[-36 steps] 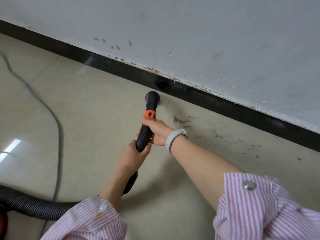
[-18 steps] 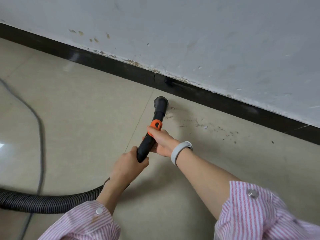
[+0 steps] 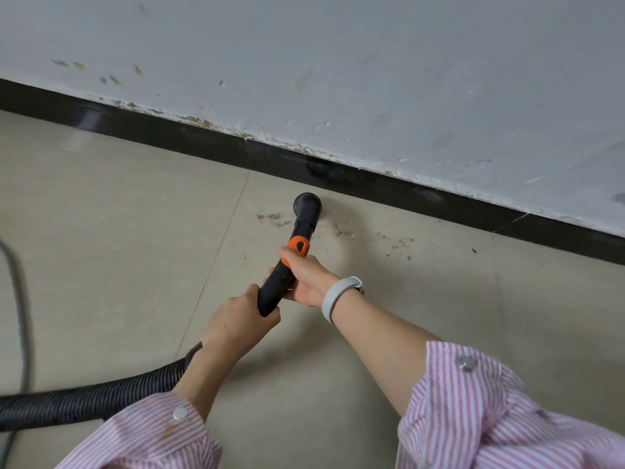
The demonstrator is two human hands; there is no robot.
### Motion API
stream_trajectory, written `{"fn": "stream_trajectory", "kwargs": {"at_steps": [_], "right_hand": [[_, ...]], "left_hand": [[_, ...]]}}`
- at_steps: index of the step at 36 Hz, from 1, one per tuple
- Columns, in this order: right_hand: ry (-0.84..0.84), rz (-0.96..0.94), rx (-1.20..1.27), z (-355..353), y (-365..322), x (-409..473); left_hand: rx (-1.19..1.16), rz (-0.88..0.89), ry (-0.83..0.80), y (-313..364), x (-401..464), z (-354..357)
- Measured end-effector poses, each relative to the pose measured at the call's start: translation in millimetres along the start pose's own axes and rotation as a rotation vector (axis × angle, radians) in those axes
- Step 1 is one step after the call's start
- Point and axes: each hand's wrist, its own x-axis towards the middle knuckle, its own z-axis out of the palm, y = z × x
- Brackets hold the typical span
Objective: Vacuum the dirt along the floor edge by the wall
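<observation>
Both your hands grip the vacuum wand near the wall.
Your left hand wraps the wand; your right hand curls beside its orange collar. The nozzle sits amid dirt near the black skirting.

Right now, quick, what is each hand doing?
Left hand: grips the lower end of the black plastic vacuum wand with the orange collar.
Right hand: grips the same wand higher up, just below its orange collar.

beige tiled floor with scattered dirt, round vacuum nozzle, ribbed black hose, grey cable
</observation>
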Motion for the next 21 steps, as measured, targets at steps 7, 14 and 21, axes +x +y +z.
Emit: {"fn": "stream_trajectory", "kwargs": {"at_steps": [7, 14, 21], "right_hand": [[0.022, 0.004, 0.109, -28.0, 7.1, -8.9], [0.068, -0.002, 0.21, -60.9, 10.2, -16.5], [0.092, -0.013, 0.249, -81.8, 7.5, -18.4]], "left_hand": [[0.06, 0.042, -0.036, 18.4, -3.7, 9.8], [0.133, 0.123, -0.065, 45.4, -6.0, 19.5], [0.155, 0.148, -0.1, 65.3, -1.8, 25.5]]}}
